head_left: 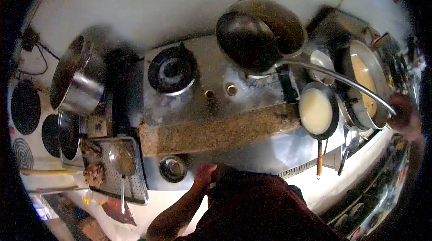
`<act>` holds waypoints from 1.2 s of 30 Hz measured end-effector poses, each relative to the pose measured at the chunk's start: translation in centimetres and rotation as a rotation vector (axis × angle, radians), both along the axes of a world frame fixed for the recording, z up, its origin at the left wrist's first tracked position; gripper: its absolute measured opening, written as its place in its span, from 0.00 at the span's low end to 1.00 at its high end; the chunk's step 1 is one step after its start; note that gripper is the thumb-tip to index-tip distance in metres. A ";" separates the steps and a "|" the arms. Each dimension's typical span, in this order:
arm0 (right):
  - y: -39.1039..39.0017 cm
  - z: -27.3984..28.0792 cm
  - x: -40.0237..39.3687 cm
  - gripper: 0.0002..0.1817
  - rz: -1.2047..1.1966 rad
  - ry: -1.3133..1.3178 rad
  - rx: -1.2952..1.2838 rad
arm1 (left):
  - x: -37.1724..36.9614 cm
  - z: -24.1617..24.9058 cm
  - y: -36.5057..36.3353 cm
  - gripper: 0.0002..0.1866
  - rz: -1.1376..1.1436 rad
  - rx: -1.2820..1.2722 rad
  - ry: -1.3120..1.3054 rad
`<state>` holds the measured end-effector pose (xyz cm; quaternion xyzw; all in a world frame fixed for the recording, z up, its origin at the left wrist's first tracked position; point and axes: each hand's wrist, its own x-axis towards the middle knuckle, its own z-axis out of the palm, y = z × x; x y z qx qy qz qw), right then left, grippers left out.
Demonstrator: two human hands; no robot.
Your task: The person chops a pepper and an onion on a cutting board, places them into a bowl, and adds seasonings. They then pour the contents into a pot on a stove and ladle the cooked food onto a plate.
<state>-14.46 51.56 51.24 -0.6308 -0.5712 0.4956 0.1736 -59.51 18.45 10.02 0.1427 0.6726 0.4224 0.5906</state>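
Note:
My right hand [404, 116], blurred at the far right, is closed around the end of a long metal handle. That handle runs left to a dark wok [246, 42], which is tilted above the stove [207, 77] and shows its blackened surface. A second, larger dark wok [285, 25] stands behind it against the wall. My left hand [207, 176] is low in front of my body, near a small round metal bowl [173, 169]; its fingers are mostly hidden. Below the wok handle, a black pan [334, 115] with a wooden handle contains pale, creamy liquid.
On the left are a large steel pot [81, 90] and a perforated tray [135, 185] with a metal strainer [121, 160] and brown food pieces. A black burner [172, 70] is left of the wok. At right stands a wide pan [382, 79] with light brown liquid, beside a ladle [352, 138].

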 end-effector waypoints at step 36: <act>-4.0 8.6 -3.8 0.21 0.372 -0.379 0.325 | -1.0 0.6 -1.9 0.07 0.398 -0.096 -0.249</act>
